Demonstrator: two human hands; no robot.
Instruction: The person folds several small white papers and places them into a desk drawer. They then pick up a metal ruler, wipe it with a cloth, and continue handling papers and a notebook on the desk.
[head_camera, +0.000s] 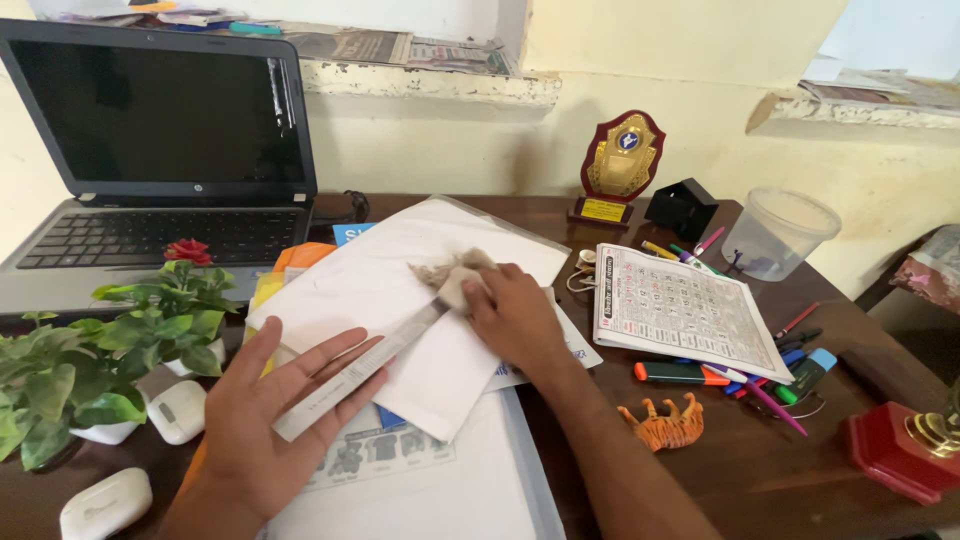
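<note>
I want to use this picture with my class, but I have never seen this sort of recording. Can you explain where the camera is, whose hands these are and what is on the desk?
The single picture comes from a camera worn on a person's head, looking down at their own bare hands. The left hand lies flat, pressing one end of a long steel ruler onto white papers. The right hand presses a crumpled beige cloth against the ruler's far end. On the dark wooden desk also stand an open black laptop, small green potted plants, a printed calendar sheet, coloured pens, an orange toy tiger and a clear plastic tub.
</note>
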